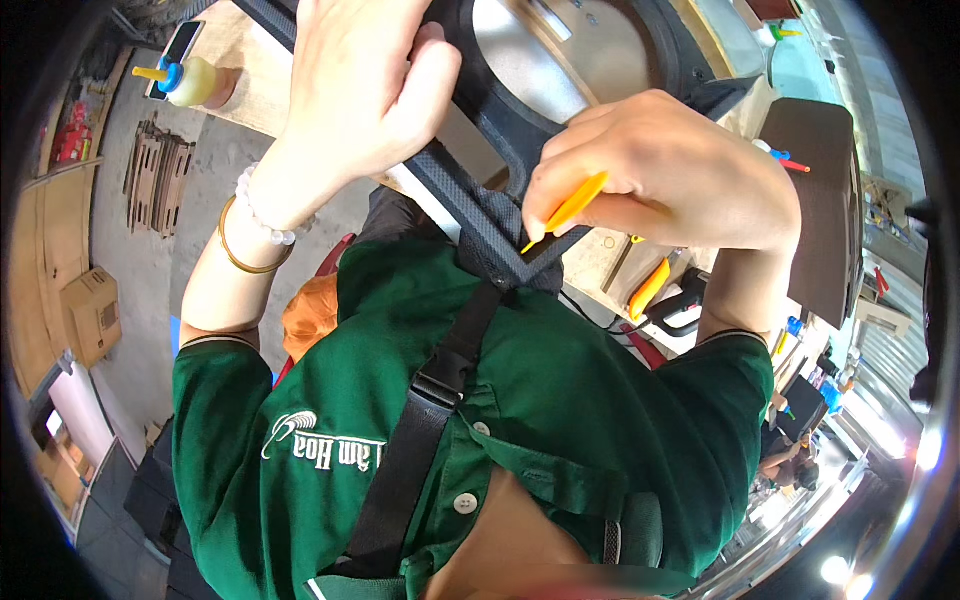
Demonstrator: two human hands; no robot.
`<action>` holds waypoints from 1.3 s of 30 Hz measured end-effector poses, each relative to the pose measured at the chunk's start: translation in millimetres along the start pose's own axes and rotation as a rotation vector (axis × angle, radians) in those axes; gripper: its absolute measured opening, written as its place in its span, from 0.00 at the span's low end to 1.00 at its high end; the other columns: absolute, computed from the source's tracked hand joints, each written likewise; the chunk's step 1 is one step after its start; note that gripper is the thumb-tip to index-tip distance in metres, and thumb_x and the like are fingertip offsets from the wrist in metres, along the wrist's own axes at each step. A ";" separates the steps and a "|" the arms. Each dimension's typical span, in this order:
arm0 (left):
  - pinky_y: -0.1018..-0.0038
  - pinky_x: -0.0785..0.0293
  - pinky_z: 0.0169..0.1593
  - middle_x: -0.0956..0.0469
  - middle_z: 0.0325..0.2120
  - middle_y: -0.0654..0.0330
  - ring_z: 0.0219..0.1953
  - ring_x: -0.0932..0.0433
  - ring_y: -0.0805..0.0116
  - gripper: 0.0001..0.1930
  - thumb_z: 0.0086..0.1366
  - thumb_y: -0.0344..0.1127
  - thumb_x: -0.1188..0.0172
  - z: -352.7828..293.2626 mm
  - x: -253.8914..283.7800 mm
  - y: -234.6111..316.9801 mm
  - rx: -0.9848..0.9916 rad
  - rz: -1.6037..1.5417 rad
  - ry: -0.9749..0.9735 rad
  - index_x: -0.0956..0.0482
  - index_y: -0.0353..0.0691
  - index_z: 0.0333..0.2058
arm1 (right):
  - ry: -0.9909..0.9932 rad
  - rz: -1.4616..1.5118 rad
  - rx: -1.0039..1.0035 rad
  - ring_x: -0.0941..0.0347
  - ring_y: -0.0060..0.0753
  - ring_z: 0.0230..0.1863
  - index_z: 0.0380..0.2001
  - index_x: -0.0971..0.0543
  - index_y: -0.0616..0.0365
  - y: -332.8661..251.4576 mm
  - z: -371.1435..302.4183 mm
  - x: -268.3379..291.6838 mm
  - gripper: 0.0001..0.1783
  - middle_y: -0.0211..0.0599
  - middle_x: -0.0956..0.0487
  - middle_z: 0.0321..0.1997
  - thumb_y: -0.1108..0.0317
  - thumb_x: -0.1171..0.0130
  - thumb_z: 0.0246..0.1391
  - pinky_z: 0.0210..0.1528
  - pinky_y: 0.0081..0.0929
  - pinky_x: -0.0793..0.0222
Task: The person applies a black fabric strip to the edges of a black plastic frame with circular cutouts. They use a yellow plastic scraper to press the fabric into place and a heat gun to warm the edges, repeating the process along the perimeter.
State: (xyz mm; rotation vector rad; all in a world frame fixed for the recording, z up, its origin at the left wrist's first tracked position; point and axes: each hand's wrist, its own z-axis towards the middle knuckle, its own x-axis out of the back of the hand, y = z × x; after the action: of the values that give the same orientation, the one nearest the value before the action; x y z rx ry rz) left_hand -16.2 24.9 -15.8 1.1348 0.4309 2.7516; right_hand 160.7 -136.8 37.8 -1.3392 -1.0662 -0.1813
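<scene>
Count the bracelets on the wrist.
2, both on the left wrist: a white bead bracelet nearer the left hand, and a gold bangle just behind it. The right wrist shows none.

A dark frame [495, 225] is held against the person's chest, its corner pointing down below the fingers. The left hand [365, 85] grips the frame's left arm from above; the right hand [665, 170] sits on the right arm, its fingers [560, 165] pinching a thin tool [565, 212] whose tip meets the corner just below them. A round opening [560, 50] lies between and above both hands. A glue bottle [195, 82] stands well left of the left fingers; a utility knife [650, 288] lies below the right fingers.
</scene>
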 end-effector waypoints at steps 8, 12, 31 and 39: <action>0.69 0.49 0.69 0.41 0.64 0.43 0.64 0.40 0.59 0.47 0.60 0.32 0.33 -36.6 -12.9 -24.9 0.704 -0.461 0.538 0.56 0.27 0.69 | 1.121 0.257 -0.370 0.25 0.32 0.51 0.34 0.22 0.61 20.1 -106.3 -2.2 0.10 0.49 0.23 0.57 0.66 0.46 0.66 0.52 0.31 0.27; 0.71 0.49 0.69 0.46 0.67 0.45 0.66 0.42 0.60 0.49 0.58 0.32 0.32 -44.1 -16.4 -40.1 0.683 -0.456 0.359 0.55 0.29 0.70 | 1.543 0.353 -0.735 0.26 0.26 0.47 0.32 0.27 0.57 89.3 -148.7 -20.5 0.16 0.51 0.25 0.61 0.57 0.52 0.70 0.49 0.25 0.30; 0.73 0.37 0.65 0.46 0.69 0.55 0.66 0.39 0.66 0.46 0.54 0.26 0.46 0.0 -11.0 -144.2 0.480 -1.127 -0.131 0.53 0.45 0.72 | 1.545 0.759 -0.551 0.31 0.22 0.42 0.26 0.29 0.56 -21.9 -99.0 -212.0 0.19 0.27 0.27 0.32 0.57 0.53 0.71 0.45 0.20 0.40; 0.73 0.50 0.70 0.49 0.72 0.55 0.72 0.49 0.65 0.39 0.60 0.37 0.46 69.7 -44.6 -220.8 0.146 -1.003 -0.424 0.45 0.44 0.71 | 1.323 0.792 -0.539 0.27 0.22 0.44 0.27 0.28 0.59 -64.5 -31.5 -218.2 0.17 0.46 0.18 0.49 0.62 0.53 0.69 0.42 0.21 0.34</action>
State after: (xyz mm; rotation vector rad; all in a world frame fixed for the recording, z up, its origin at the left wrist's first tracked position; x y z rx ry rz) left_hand 67.8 239.2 -67.3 1.0700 0.8512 1.6021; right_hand 15.5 -280.4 -67.2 -1.5689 0.6721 -0.6592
